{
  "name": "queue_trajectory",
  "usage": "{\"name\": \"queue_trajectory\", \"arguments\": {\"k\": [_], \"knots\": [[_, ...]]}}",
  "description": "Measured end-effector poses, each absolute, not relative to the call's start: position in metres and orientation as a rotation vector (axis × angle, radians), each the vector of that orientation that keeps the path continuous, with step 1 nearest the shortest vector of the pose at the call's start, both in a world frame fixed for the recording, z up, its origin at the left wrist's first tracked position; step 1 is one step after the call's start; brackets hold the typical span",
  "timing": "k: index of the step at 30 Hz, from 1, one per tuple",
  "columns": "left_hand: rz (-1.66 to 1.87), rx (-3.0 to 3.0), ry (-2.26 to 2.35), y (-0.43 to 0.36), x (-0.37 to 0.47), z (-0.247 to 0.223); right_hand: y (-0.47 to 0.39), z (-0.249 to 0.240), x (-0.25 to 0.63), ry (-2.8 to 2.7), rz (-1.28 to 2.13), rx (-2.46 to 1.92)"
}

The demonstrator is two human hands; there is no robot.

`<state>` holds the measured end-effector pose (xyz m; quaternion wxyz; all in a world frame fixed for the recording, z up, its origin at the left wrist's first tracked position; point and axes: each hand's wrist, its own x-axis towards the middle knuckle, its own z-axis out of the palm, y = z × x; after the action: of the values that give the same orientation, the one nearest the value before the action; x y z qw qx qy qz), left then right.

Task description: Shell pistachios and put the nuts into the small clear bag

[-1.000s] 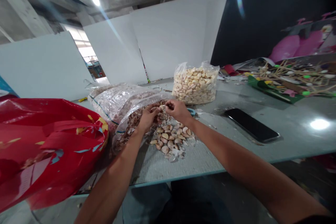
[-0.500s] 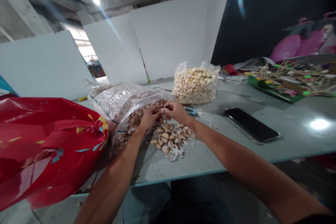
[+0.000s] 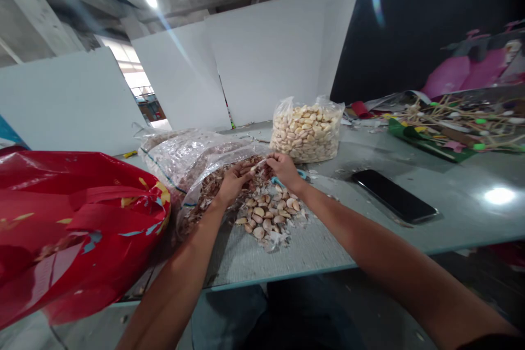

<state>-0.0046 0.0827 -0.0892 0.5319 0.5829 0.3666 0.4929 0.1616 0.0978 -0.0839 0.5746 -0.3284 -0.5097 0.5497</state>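
My left hand [image 3: 233, 183] pinches a garlic clove [image 3: 253, 168] above the mouth of a clear plastic bag of garlic skins [image 3: 207, 180]. Its fingers are closed on the clove. A little to the right, my right hand [image 3: 284, 170] is closed in a pinch on a thin pale strip of garlic skin [image 3: 261, 163], which stretches from the clove. Below both hands lies a heap of unpeeled garlic cloves [image 3: 268, 213] with loose skins. A light blue handle [image 3: 302, 174] shows partly behind my right hand; the rest of that tool is hidden.
Behind my right hand stands a clear bag of peeled cloves [image 3: 305, 131]. A black phone [image 3: 394, 194] lies to the right on the table [image 3: 348, 235]. A red plastic bag [image 3: 102, 219] fills the left side. Sticks and craft scraps [image 3: 459, 120] cover the back right.
My right hand has moved slightly right, away from my left hand, drawing a strip of skin from the clove. More of the blue tool shows. The left hand has stayed nearly in place.
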Motion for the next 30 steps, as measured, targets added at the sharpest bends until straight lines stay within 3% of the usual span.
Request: {"name": "queue_trajectory", "arguments": {"k": [5, 11, 20, 30], "knots": [[1.205, 1.354, 0.877, 0.082, -0.004, -0.090, 0.103, -0.086, 0.169, -1.124, 1.175, -0.789], [1.174, 1.367, 0.885, 0.084, -0.004, -0.091, 0.108, -0.092, 0.175, -1.519, 0.834, -0.889], [1.121, 1.451, 0.901, 0.089, -0.007, -0.096, 0.096, -0.084, 0.173, -1.838, 0.663, -0.814], [1.111, 1.468, 0.972, 0.090, -0.008, -0.095, 0.104, -0.087, 0.180, -2.013, 0.689, -0.848]]}}
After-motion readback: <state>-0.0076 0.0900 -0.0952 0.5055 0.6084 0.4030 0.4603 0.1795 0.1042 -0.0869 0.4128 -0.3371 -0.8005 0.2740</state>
